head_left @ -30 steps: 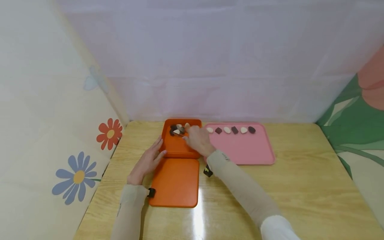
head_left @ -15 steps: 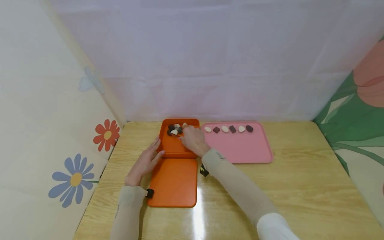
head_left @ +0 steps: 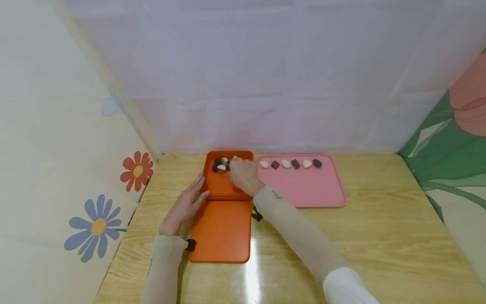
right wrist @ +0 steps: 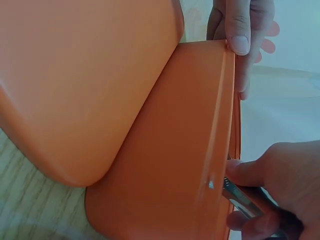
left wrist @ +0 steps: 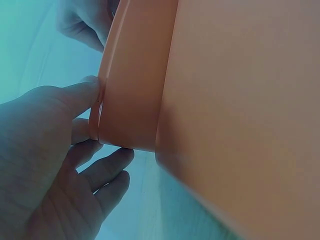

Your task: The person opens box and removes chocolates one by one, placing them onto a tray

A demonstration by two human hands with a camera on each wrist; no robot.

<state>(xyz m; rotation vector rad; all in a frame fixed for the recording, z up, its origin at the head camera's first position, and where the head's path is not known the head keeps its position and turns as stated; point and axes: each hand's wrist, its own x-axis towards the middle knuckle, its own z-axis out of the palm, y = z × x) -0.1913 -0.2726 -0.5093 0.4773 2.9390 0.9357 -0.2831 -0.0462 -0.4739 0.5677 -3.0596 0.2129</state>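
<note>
My left hand [head_left: 186, 207] rests against the left side of an orange box [head_left: 228, 195], thumb along the rim and fingers spread on the wall in the left wrist view. My right hand [head_left: 244, 174] reaches over the box's right side. In the right wrist view its thumb and fingers hold a slim metal tool with a ridged grip, apparently tweezers [right wrist: 240, 200]; their tips are hidden behind the box wall. Inside the box lies a cluster of small dark and white pieces [head_left: 221, 167] that look like chocolates.
The box's orange lid [head_left: 220, 232] lies in front of it. Right of the box is a pink tray [head_left: 303, 185], with a row of alternating white and dark pieces [head_left: 295, 164] along its back edge. Cloth walls [head_left: 273, 84] enclose the wooden table [head_left: 379, 236].
My right hand has drawn slightly down and stays over the box's right part. The left hand keeps its place on the box. The row on the pink tray is the same.
</note>
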